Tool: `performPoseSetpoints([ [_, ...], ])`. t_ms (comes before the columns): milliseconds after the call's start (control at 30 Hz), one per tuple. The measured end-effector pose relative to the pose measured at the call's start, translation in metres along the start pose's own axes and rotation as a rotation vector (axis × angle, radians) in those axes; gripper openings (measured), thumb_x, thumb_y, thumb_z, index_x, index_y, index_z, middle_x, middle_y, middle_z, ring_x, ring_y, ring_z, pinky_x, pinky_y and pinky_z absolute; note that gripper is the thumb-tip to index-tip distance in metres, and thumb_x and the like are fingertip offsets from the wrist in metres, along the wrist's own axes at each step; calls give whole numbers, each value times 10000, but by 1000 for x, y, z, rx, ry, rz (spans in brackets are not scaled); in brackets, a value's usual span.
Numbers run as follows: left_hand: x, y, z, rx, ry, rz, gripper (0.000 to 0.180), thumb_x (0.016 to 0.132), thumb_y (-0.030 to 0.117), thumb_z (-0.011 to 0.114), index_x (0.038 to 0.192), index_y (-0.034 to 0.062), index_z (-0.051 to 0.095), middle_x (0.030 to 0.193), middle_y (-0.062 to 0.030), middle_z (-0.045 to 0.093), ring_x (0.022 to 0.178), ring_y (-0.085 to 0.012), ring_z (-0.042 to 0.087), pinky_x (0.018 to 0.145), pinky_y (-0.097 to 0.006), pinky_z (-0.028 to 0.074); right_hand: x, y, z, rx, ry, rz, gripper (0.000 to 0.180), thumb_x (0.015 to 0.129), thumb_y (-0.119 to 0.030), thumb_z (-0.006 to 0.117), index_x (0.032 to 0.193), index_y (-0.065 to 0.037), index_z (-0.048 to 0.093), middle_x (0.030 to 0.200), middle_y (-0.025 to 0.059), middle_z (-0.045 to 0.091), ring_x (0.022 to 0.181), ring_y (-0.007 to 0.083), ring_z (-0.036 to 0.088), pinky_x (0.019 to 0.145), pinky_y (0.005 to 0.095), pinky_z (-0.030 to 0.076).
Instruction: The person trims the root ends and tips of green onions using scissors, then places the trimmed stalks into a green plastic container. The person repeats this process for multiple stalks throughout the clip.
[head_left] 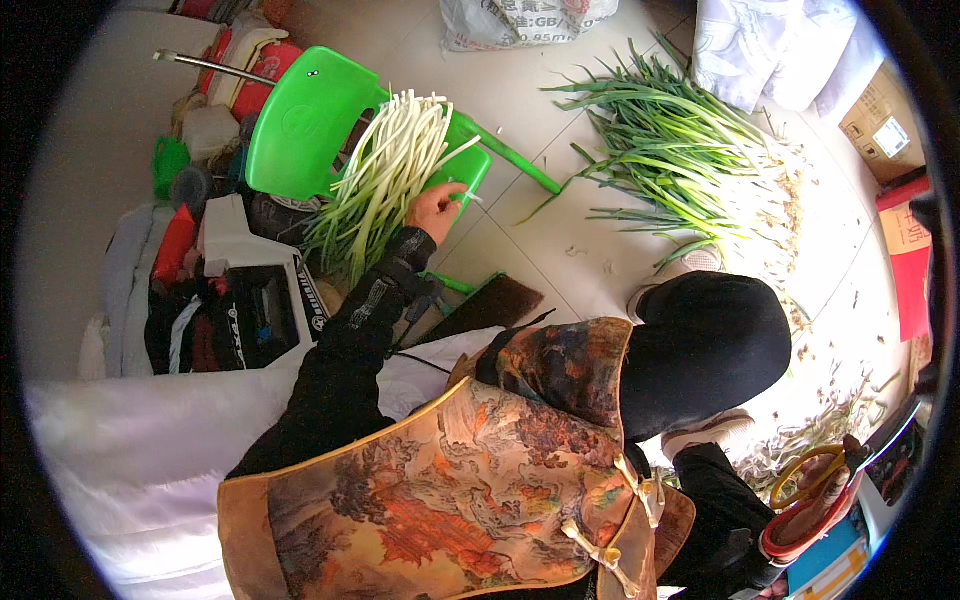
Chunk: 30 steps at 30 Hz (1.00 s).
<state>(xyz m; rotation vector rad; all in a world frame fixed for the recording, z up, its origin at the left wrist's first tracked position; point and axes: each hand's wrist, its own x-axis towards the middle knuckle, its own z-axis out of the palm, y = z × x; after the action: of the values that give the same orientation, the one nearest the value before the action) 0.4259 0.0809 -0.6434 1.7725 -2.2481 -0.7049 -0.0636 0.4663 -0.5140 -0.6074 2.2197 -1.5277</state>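
My left hand rests at the near right edge of a green plastic chair. Its fingers are curled together, and a small whitish bit shows at their tips; I cannot make out what it is. Right beside the hand, a heap of peeled scallion-like stalks lies across the seat, white ends pointing away and green leaves hanging over the near side. On the floor to the right spreads a larger pile of unpeeled stalks, roots still on. My right hand does not show.
Peelings litter the tiles at the right, near my shoes. A brown brush-like piece lies below the chair. Household items and a white plastic bin crowd the left. Cardboard boxes stand at the far right, and a plastic sack at the back.
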Motion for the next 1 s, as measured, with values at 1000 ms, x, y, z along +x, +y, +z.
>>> performPoseSetpoints([
  [1000,34,141,165,-25,-460,556,187,716,95,546,891,72,611,851,-168,564,750,-351,546,702,-417,455,7,-11,4,188,234,113,495,850,-310,568,1196,28,465,823,120,607,628,164,578,567,246,476],
])
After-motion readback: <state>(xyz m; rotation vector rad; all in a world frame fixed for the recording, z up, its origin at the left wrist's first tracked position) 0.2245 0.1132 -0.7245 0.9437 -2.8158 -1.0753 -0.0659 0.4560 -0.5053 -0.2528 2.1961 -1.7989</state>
